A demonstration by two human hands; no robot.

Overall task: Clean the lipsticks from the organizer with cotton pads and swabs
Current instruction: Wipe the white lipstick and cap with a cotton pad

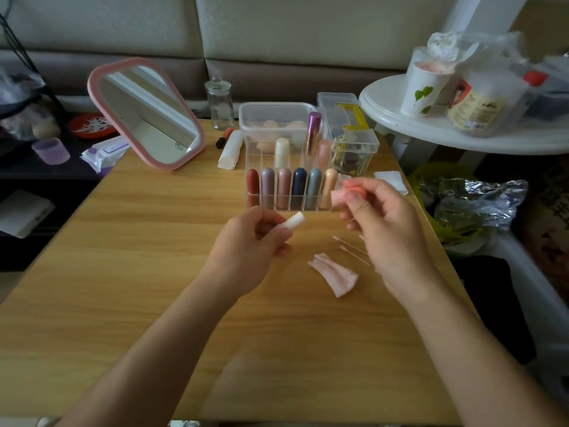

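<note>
The right hand point(381, 223) pinches a pink-stained cotton pad point(337, 197) round a short coral-pink lipstick point(354, 190), thumb in front and fingers curled behind. The lipstick's long axis runs about level, along the far edge of the wooden table point(138, 288). The left hand point(252, 241) grips a white cylindrical piece point(295, 221), likely a cap, between thumb and curled fingers. Its free end tilts up and rightward, toward the right hand. The two are apart, the white piece lower and to the left, so joining them would call for lining up both axes. Just behind, toward the far right corner, stands the clear acrylic organizer point(277, 208) of lipsticks. A crumpled used pad point(335, 274) and thin cotton swabs point(351, 248) lie near the right edge.
</note>
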